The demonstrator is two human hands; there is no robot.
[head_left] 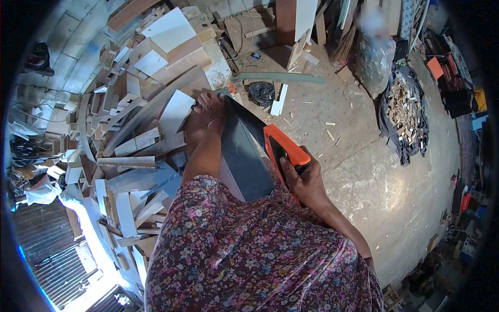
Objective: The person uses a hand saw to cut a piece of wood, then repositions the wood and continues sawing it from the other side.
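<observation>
My right hand (305,182) is wrapped around the orange and black handle of a handsaw (283,143). Its dark blade (244,115) slants up and left across the far end of a dark grey board (245,164). That board lies lengthwise in front of me, its near end against my floral clothing. My left hand (210,112), with a bracelet at the wrist, bears down at the board's far left edge, fingers bent over it near the blade's tip. The underside of the board and part of the saw's toothed edge are hidden.
Wood offcuts (140,140) are heaped close on my left. Ahead on the concrete floor (358,182) lie a black plastic bag (261,93), a white strip (279,100) and a long green-grey strip (291,78). Wood scraps (405,112) sit on dark cloth at the right.
</observation>
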